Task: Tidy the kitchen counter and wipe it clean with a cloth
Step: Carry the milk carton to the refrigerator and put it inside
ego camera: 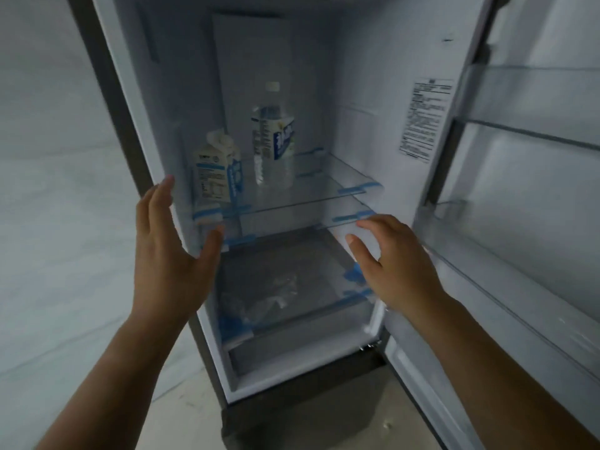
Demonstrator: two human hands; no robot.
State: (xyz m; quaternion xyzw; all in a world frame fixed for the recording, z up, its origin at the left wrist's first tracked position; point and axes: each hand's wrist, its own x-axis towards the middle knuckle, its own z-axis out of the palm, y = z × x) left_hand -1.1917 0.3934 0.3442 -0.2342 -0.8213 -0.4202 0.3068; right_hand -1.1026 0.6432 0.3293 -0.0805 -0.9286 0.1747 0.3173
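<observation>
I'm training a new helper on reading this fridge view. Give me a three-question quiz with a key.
1. True or false: the fridge door is open.
2. What stands left of the water bottle on the glass shelf? A) milk carton B) jar C) bowl
3. Is the left hand or right hand holding anything?

Key: 1 true; 2 A, the milk carton; 3 no, both are open and empty.

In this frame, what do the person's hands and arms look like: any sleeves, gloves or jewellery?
Both the left hand and the right hand are bare, with no gloves, and no rings or watch that I can see. Both forearms are uncovered down to the frame's bottom edge, so no sleeve shows. The fingernails look short and unpainted.
</observation>
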